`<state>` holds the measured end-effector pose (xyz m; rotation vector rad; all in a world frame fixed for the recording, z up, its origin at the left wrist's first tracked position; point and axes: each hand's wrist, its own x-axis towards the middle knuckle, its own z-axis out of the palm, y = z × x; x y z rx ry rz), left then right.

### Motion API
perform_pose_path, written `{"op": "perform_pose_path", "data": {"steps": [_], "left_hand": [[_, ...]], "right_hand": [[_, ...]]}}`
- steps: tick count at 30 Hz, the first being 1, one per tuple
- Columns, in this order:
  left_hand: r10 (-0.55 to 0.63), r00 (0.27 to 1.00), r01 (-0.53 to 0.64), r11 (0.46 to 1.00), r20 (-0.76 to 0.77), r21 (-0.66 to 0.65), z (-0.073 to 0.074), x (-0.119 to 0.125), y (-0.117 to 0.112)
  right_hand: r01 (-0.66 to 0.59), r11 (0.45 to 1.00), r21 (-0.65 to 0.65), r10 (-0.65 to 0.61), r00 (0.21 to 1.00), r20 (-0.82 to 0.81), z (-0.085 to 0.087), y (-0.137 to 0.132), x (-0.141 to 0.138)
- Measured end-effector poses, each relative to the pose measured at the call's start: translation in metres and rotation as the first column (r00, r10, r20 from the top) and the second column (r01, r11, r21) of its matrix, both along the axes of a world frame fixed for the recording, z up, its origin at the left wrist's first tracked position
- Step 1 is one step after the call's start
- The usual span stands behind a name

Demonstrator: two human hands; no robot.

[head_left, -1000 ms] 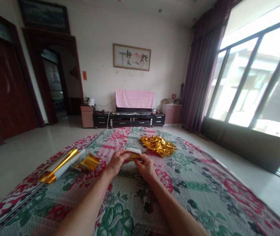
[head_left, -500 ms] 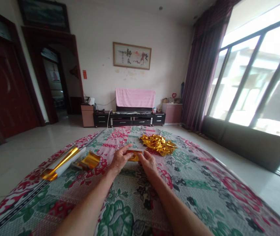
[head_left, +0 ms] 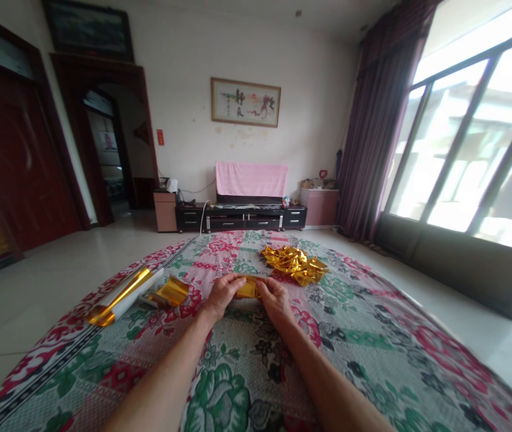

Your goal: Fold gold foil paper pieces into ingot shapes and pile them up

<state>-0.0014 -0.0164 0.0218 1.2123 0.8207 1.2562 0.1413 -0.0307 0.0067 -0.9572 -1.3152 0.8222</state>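
Between my two hands is a small piece of gold foil paper (head_left: 249, 289), held above the patterned cloth. My left hand (head_left: 223, 295) pinches its left end, thumb on top. At the other end, my right hand (head_left: 276, 297) grips the foil with thumb and bent fingers. A heap of folded gold foil pieces (head_left: 295, 264) lies just beyond my right hand. To the left of my left hand rest a few curled gold foil sheets (head_left: 172, 292). Farther left is a larger roll of gold foil paper (head_left: 123, 297) with a white backing.
A floral cloth (head_left: 161, 372) covers the broad surface in front of me. Past its far edge stands a low black TV cabinet (head_left: 242, 220) with a pink towel (head_left: 251, 179) above it. A large window (head_left: 458, 144) is on the right, a dark red door (head_left: 17, 144) on the left.
The foil's upper edge showed white before; now its gold side faces up and my left thumb lies along that edge. The whole view has shifted slightly; the heap and roll stay put.
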Motion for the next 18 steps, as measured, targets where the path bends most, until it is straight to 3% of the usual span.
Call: {"op": "perform_pose_path", "data": {"steps": [8,18], "left_hand": [[0.078,0.991,-0.070,0.995,-0.109,0.069,-0.0060,-0.0001,0.0026],[0.104,0.989,-0.095,0.992,-0.109,0.082,-0.0074,0.0001,0.0013]], "right_hand": [[-0.029,0.999,-0.015,0.027,0.988,-0.151,0.0021,-0.0014,-0.0006],[0.046,0.998,-0.043,-0.051,0.990,-0.133,0.0036,-0.0010,0.0001]]}}
